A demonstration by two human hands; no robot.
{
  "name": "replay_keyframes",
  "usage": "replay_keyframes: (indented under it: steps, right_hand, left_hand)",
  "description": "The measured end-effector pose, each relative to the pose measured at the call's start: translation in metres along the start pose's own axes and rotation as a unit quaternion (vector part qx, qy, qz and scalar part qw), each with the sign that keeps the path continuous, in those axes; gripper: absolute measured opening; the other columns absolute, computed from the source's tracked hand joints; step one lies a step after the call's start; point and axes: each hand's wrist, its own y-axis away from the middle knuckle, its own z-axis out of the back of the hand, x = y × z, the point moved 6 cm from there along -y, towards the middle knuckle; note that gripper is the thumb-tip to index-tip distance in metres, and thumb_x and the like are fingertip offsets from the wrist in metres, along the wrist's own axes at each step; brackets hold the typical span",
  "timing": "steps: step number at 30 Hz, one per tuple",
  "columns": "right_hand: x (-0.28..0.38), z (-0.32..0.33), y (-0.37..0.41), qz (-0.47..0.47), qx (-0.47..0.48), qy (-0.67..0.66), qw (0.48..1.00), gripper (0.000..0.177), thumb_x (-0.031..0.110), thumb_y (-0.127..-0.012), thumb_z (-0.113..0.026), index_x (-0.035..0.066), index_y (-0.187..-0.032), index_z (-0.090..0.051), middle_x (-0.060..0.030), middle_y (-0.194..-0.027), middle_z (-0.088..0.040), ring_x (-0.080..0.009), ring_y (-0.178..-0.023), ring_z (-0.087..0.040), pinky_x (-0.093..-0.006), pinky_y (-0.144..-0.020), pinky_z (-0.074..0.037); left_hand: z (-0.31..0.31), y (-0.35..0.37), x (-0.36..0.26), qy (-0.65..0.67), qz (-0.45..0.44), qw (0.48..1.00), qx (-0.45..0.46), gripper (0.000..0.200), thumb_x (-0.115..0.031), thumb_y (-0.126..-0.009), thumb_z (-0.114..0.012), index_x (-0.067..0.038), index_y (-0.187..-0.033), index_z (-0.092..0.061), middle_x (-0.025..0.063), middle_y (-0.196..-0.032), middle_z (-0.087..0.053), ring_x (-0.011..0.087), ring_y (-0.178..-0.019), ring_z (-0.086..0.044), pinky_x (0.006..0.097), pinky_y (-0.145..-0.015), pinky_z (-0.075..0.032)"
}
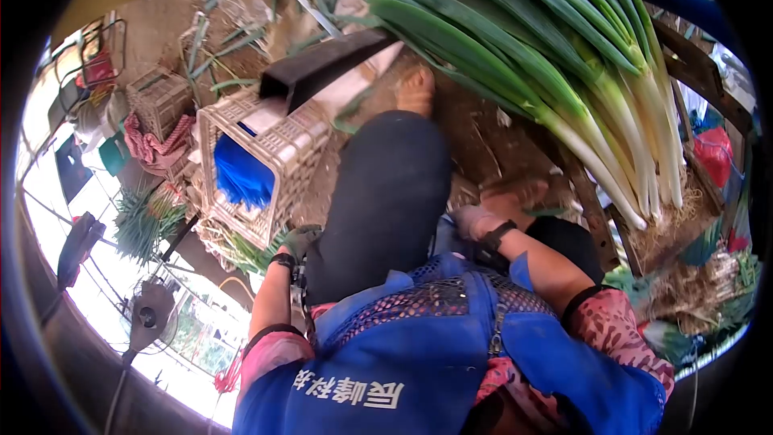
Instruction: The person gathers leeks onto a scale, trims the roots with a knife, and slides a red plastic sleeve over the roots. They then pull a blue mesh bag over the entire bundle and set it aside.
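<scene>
- my left hand and right hand are gloved; whether they grip anything I cannot tell
- leeks are piled beside my foot; a blind tug might spill them

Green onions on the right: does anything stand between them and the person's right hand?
Nothing visible blocks the way. Between the right hand and the green onions there is only a low wooden plank; the raised knee is on the hand's left.

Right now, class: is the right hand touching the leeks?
Apart. Head view shows the right hand by the trouser leg, a plain gap separating it from the leeks.
</scene>
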Motion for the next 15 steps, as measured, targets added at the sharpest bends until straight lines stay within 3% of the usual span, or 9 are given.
replay_keyframes:
  steps: [1, 4, 6, 8, 9, 11, 12, 14, 15]
  right_hand:
    - [0.006, 0.019, 0.010, -0.044, 0.034, 0.001, 0.998, 0.042, 0.022, -0.079, -0.064, 0.010, -0.119, -0.064, -0.0159, -0.114, -0.066, -0.0311, -0.110, -0.062, -0.0399, -0.092, -0.048]
    - [-0.013, 0.023, -0.020, -0.049, 0.027, 0.073, 0.996, 0.044, 0.026, -0.079, -0.066, 0.010, -0.119, -0.065, -0.0154, -0.114, -0.066, -0.0313, -0.110, -0.061, -0.0356, -0.092, -0.048]
    - [-0.061, -0.004, -0.040, 0.002, -0.043, -0.063, 0.997, 0.039, 0.019, -0.078, -0.063, 0.008, -0.115, -0.065, -0.0137, -0.106, -0.067, -0.0270, -0.099, -0.063, -0.0347, -0.083, -0.049]
    - [-0.092, -0.021, -0.045, 0.045, -0.116, -0.207, 0.970, 0.035, 0.010, -0.073, -0.060, 0.003, -0.107, -0.066, -0.0134, -0.095, -0.067, -0.0240, -0.085, -0.064, -0.0360, -0.073, -0.052]
    - [-0.103, -0.028, -0.039, 0.053, -0.140, -0.222, 0.964, 0.033, 0.008, -0.073, -0.059, 0.002, -0.105, -0.066, -0.0129, -0.093, -0.067, -0.0226, -0.082, -0.064, -0.0361, -0.071, -0.052]
    - [-0.108, 0.001, -0.031, 0.029, -0.169, -0.025, 0.985, 0.033, 0.012, -0.078, -0.062, 0.002, -0.110, -0.065, -0.0102, -0.102, -0.067, -0.0204, -0.093, -0.063, -0.0339, -0.079, -0.051]
    - [-0.103, 0.014, -0.023, 0.015, -0.183, 0.072, 0.980, 0.034, 0.013, -0.081, -0.063, 0.002, -0.113, -0.065, -0.0089, -0.106, -0.067, -0.0193, -0.098, -0.063, -0.0329, -0.083, -0.050]
    - [0.001, 0.032, 0.057, -0.235, -0.239, -0.096, 0.937, 0.035, 0.012, -0.081, -0.067, -0.002, -0.113, -0.063, -0.0109, -0.102, -0.069, -0.0191, -0.092, -0.065, -0.0318, -0.079, -0.052]
    - [-0.005, 0.034, 0.067, -0.191, -0.308, -0.108, 0.926, 0.034, 0.013, -0.081, -0.068, -0.003, -0.111, -0.063, -0.0113, -0.099, -0.069, -0.0187, -0.087, -0.066, -0.0316, -0.076, -0.053]
  left_hand:
    - [0.002, -0.015, -0.005, -0.061, 0.004, 0.998, -0.005, 0.032, -0.017, -0.090, -0.063, 0.003, -0.115, -0.064, 0.0095, -0.105, -0.069, 0.0163, -0.092, -0.065, 0.0291, -0.081, -0.052]
    - [-0.005, -0.059, -0.024, -0.107, -0.140, 0.981, 0.076, 0.030, -0.020, -0.090, -0.062, 0.000, -0.112, -0.066, 0.0064, -0.102, -0.070, 0.0165, -0.089, -0.065, 0.0292, -0.077, -0.052]
    - [-0.024, -0.028, -0.070, -0.288, -0.094, 0.952, -0.045, 0.028, -0.021, -0.091, -0.060, -0.003, -0.111, -0.068, 0.0049, -0.097, -0.071, 0.0154, -0.084, -0.065, 0.0287, -0.075, -0.051]
    - [-0.012, -0.036, -0.077, -0.381, -0.244, 0.883, -0.125, 0.026, -0.018, -0.090, -0.059, -0.004, -0.110, -0.068, 0.0045, -0.089, -0.071, 0.0145, -0.080, -0.065, 0.0291, -0.074, -0.050]
    - [-0.003, -0.037, -0.068, -0.270, -0.324, 0.896, -0.140, 0.022, -0.014, -0.089, -0.059, -0.004, -0.108, -0.067, 0.0062, -0.087, -0.070, 0.0154, -0.079, -0.065, 0.0295, -0.073, -0.051]
    - [0.029, -0.030, -0.071, -0.126, -0.447, 0.860, -0.212, 0.020, -0.012, -0.088, -0.061, -0.004, -0.105, -0.067, 0.0088, -0.086, -0.070, 0.0185, -0.077, -0.066, 0.0307, -0.072, -0.052]
    - [0.046, -0.013, -0.074, -0.096, -0.483, 0.829, -0.266, 0.021, -0.014, -0.087, -0.063, -0.005, -0.105, -0.067, 0.0097, -0.086, -0.071, 0.0205, -0.078, -0.067, 0.0315, -0.073, -0.052]
    - [0.078, 0.024, -0.070, -0.144, -0.463, 0.784, -0.388, 0.029, -0.020, -0.083, -0.070, -0.009, -0.110, -0.065, 0.0147, -0.100, -0.070, 0.0286, -0.088, -0.066, 0.0366, -0.079, -0.051]
    - [0.090, 0.028, -0.065, -0.251, -0.466, 0.718, -0.452, 0.037, -0.026, -0.082, -0.071, -0.010, -0.114, -0.062, 0.0153, -0.106, -0.068, 0.0307, -0.093, -0.065, 0.0391, -0.083, -0.050]
